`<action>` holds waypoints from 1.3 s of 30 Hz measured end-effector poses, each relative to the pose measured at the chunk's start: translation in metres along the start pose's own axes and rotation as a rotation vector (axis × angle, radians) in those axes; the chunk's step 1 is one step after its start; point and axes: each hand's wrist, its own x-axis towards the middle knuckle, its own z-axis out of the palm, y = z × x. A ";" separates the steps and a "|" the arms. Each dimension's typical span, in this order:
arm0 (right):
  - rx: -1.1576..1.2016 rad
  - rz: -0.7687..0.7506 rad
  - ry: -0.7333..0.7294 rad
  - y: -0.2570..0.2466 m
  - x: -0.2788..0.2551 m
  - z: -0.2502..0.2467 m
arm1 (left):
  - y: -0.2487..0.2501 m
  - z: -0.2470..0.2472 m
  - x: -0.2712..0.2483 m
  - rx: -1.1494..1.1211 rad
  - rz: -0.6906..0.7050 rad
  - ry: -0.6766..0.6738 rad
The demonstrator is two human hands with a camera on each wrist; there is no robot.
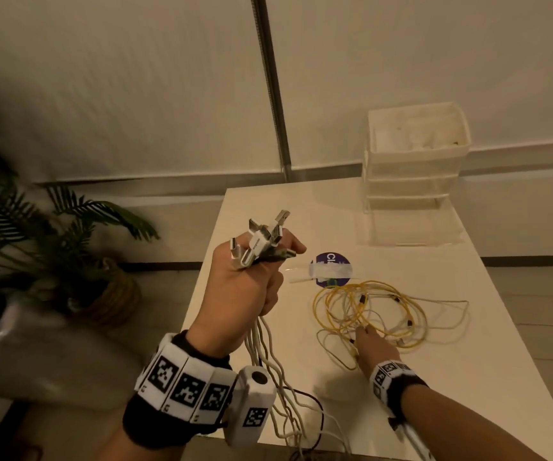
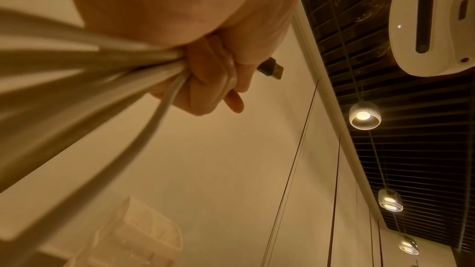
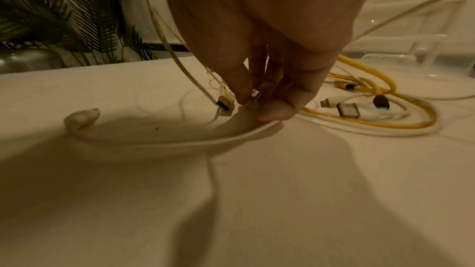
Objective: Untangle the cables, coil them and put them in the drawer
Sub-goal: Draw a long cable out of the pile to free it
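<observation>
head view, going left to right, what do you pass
potted plant → left hand gripping a bunch of white cables → round purple sticker → right hand in the yellow cable tangle → drawer unit

Cable tangle (image 1: 371, 314) on table (image 1: 434, 377), drawer unit (image 1: 414, 168) behind, plant (image 1: 52, 234) left

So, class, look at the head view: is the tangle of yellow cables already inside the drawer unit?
No, the yellow cables lie loose on the table, apart from the drawer unit at its far edge.
</observation>
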 end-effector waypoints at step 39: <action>1.470 -0.582 0.608 -0.112 -0.144 -0.268 | 0.009 0.030 0.075 -0.307 0.087 -0.139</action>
